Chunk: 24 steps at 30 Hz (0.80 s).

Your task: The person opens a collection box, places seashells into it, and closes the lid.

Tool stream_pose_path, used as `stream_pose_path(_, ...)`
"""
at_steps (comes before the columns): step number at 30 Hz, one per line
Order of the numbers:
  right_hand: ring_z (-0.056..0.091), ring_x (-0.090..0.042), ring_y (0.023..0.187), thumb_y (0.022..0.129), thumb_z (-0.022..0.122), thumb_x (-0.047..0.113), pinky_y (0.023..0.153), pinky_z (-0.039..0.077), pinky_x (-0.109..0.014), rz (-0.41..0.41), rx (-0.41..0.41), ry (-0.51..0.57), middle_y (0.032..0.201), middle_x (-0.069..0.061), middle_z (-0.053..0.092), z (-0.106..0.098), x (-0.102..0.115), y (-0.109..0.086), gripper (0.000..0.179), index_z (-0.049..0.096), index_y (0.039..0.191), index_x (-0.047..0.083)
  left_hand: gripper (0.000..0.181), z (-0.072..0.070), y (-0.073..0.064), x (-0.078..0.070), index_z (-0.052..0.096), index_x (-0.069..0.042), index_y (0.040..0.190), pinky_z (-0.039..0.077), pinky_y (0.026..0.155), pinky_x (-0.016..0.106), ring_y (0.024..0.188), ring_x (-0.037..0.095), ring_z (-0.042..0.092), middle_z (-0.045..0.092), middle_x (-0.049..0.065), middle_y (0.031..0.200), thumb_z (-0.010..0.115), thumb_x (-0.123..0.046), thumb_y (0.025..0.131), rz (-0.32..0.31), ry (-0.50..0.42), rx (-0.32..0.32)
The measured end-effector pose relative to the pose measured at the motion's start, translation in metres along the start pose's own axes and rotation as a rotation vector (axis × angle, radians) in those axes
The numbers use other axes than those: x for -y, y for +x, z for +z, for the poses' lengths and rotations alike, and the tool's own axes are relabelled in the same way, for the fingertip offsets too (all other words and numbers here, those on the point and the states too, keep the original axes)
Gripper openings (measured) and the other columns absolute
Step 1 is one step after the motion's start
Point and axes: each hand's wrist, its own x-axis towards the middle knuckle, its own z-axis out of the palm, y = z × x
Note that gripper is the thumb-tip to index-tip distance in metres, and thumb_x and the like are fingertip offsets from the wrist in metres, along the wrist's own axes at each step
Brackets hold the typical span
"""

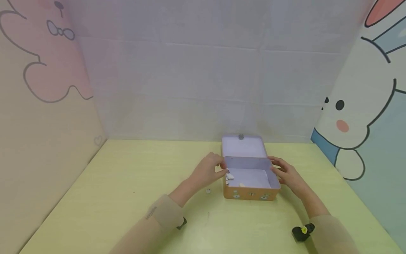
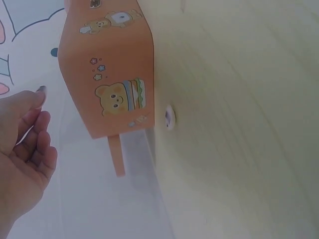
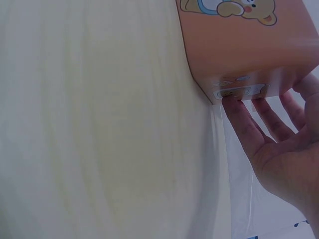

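An open orange tin box [image 1: 250, 194] with a lilac inside stands on the table, its lid [image 1: 243, 147] tipped back. Inside, at its left end, lie small white pieces, perhaps seashells [image 1: 229, 176]. My left hand [image 1: 207, 170] is at the left rim, fingers loosely bent; the left wrist view shows nothing between them. My right hand [image 1: 290, 177] holds the right end, its thumb at the rim and fingertips [image 3: 237, 109] against the orange wall. One small white piece with a purplish middle [image 2: 170, 117] lies on the table, left of the box.
The pale yellow table [image 1: 127, 211] meets a white back sheet [image 1: 190, 88]. Side walls carry cartoon animals, including a rabbit [image 1: 358, 120] at the right. A black device [image 1: 302, 232] is worn at the right wrist.
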Motion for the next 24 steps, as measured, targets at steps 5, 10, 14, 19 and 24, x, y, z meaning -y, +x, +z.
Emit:
stream_pose_path(5,0.026,-0.050,0.133,0.099,0.047,0.031,0.092,0.044,-0.060,-0.005,0.004,0.006,0.151,-0.027,0.021,0.000,0.000,0.001,0.057,0.025,0.149,0.011,0.008,0.008,0.003,-0.007,0.065,-0.013,0.082,0.044,0.074,0.020,0.082,0.011,0.050,0.063,-0.002,0.081,0.071,-0.019,0.084,-0.045,-0.032,0.032)
stream_pose_path(10,0.026,-0.051,0.133,0.100,0.047,0.030,0.092,0.044,-0.060,-0.007,0.004,0.013,0.151,-0.027,0.021,0.000,-0.001,0.001,0.057,0.025,0.149,0.011,0.008,0.014,0.006,-0.013,0.068,-0.012,0.083,0.044,0.075,0.019,0.083,0.011,0.050,0.065,-0.001,0.083,0.071,-0.020,0.084,-0.063,-0.027,0.076)
stream_pose_path(14,0.026,-0.051,0.133,0.099,0.047,0.031,0.092,0.044,-0.060,-0.001,0.000,0.004,0.151,-0.027,0.021,0.000,0.000,0.000,0.057,0.025,0.149,0.011,0.009,0.016,0.008,-0.018,0.068,-0.012,0.082,0.044,0.075,0.019,0.084,0.011,0.051,0.066,-0.002,0.082,0.072,-0.021,0.084,-0.051,0.013,0.083)
stream_pose_path(19,0.026,-0.050,0.133,0.099,0.048,0.030,0.092,0.044,-0.060,-0.006,-0.001,0.007,0.151,-0.027,0.021,0.001,0.001,0.000,0.057,0.025,0.148,0.010,0.010,0.021,0.010,-0.017,0.068,-0.013,0.084,0.045,0.077,0.020,0.085,0.010,0.053,0.066,-0.004,0.084,0.072,-0.022,0.083,-0.054,0.000,0.063)
stream_pose_path(24,0.027,-0.050,0.134,0.099,0.048,0.030,0.092,0.045,-0.059,-0.009,0.000,0.011,0.151,-0.026,0.022,0.001,-0.001,0.000,0.057,0.026,0.148,0.010,0.011,0.023,0.009,-0.012,0.069,-0.013,0.088,0.045,0.075,0.020,0.086,0.013,0.053,0.065,-0.004,0.086,0.073,-0.022,0.083,-0.072,-0.053,0.055)
